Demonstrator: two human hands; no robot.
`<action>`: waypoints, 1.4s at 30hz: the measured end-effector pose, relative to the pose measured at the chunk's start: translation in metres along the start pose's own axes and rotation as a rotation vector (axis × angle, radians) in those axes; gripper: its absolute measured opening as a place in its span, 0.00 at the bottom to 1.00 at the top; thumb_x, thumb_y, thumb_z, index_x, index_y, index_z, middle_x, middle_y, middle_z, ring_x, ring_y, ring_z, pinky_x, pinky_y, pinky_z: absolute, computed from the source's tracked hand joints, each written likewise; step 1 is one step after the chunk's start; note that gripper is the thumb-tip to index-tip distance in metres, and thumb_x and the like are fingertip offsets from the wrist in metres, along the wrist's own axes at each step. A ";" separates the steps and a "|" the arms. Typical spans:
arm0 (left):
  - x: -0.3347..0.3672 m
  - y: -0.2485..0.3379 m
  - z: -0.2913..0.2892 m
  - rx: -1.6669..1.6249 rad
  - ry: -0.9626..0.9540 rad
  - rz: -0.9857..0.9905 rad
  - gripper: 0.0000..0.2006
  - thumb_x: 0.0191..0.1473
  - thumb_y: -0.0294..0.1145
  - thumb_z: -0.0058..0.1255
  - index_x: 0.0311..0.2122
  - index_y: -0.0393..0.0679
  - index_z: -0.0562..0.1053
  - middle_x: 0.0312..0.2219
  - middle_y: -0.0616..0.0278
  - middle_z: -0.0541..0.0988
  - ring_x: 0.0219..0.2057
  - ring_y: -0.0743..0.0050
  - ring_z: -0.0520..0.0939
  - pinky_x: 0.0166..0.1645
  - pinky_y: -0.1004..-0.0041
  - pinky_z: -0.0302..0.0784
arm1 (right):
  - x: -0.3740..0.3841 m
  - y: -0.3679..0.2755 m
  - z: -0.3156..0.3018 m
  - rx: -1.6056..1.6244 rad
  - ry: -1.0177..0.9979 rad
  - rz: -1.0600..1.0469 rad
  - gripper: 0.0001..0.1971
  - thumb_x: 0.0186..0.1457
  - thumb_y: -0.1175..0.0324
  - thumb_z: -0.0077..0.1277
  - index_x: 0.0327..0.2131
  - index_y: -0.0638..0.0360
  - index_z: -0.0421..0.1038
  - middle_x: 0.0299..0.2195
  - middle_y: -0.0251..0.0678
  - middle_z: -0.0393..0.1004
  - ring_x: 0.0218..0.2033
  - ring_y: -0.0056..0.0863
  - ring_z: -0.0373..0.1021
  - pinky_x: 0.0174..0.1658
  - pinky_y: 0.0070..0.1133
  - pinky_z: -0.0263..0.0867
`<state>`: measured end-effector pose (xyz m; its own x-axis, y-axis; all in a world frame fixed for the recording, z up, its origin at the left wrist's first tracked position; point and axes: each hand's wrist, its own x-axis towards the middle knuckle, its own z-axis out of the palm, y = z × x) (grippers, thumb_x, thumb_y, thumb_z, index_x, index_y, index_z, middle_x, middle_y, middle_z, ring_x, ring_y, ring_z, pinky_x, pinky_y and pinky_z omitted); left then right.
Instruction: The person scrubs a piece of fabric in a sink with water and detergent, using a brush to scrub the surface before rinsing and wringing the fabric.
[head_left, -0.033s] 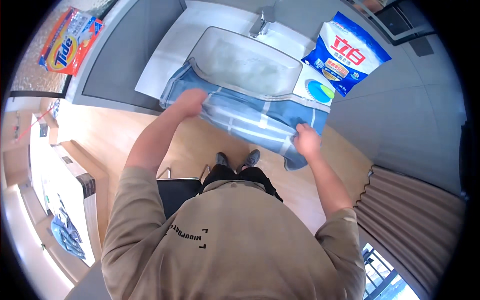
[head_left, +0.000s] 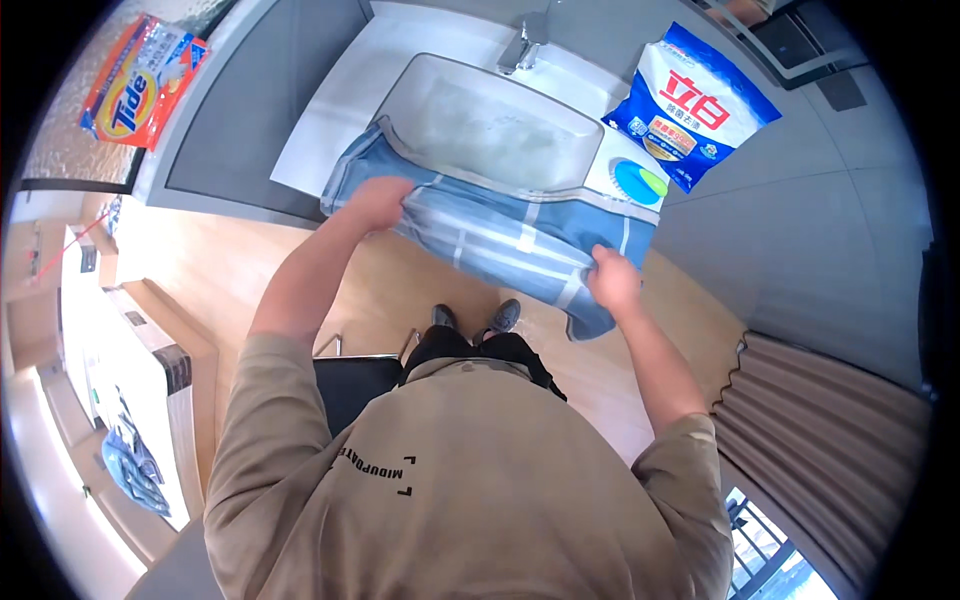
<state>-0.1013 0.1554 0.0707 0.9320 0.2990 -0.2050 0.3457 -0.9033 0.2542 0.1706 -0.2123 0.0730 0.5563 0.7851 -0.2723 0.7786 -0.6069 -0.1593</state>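
A blue checked cloth (head_left: pixel 480 235) with white stripes and a pale edge is stretched between my two hands. Its far edge lies over the near rim of the sink, and its near side hangs down over the front of the counter. My left hand (head_left: pixel 382 203) is closed on the cloth left of its middle. Toward the right end, my right hand (head_left: pixel 612 278) pinches the near side of it. Beyond the cloth, the white sink (head_left: pixel 425 66) holds cloudy, whitish water.
A chrome faucet (head_left: pixel 523 48) stands behind the sink. On the counter's right are a blue-and-green brush (head_left: pixel 640 183) and a blue-and-white detergent bag (head_left: pixel 693 108). An orange detergent bag (head_left: pixel 143 84) is at the far left. A black stool (head_left: pixel 355 395) stands near my legs; a brown curtain (head_left: pixel 815 430) hangs right.
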 end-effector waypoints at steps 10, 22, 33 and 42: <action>-0.012 0.010 -0.100 -0.081 0.029 -0.178 0.10 0.53 0.30 0.48 0.42 0.44 0.68 0.30 0.42 0.78 0.35 0.35 0.78 0.38 0.49 0.72 | 0.011 0.000 -0.097 0.349 0.165 0.032 0.10 0.47 0.71 0.50 0.36 0.54 0.69 0.30 0.54 0.76 0.36 0.57 0.72 0.39 0.45 0.68; 0.048 -0.026 -0.243 0.037 0.149 0.046 0.11 0.45 0.32 0.56 0.36 0.44 0.76 0.29 0.49 0.78 0.35 0.41 0.78 0.42 0.52 0.74 | 0.070 -0.080 -0.258 0.609 0.532 0.028 0.06 0.48 0.77 0.47 0.32 0.62 0.64 0.26 0.47 0.70 0.29 0.42 0.69 0.35 0.31 0.66; 0.150 -0.072 -0.054 -0.068 -0.067 0.092 0.15 0.52 0.32 0.54 0.45 0.41 0.70 0.36 0.48 0.79 0.38 0.43 0.81 0.44 0.52 0.78 | 0.159 -0.128 -0.105 0.099 0.205 0.272 0.18 0.50 0.76 0.46 0.46 0.51 0.64 0.39 0.52 0.76 0.40 0.54 0.74 0.41 0.44 0.69; 0.189 -0.081 0.022 0.207 -0.175 0.183 0.46 0.37 0.56 0.66 0.59 0.42 0.62 0.69 0.43 0.46 0.70 0.40 0.46 0.71 0.47 0.39 | 0.231 -0.150 0.006 -0.229 -0.313 0.085 0.52 0.47 0.55 0.59 0.70 0.50 0.39 0.71 0.49 0.36 0.71 0.54 0.35 0.70 0.46 0.31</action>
<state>0.0446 0.2781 -0.0098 0.9374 0.0851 -0.3376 0.1283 -0.9859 0.1077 0.1802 0.0591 0.0280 0.5334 0.6364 -0.5572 0.7980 -0.5970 0.0822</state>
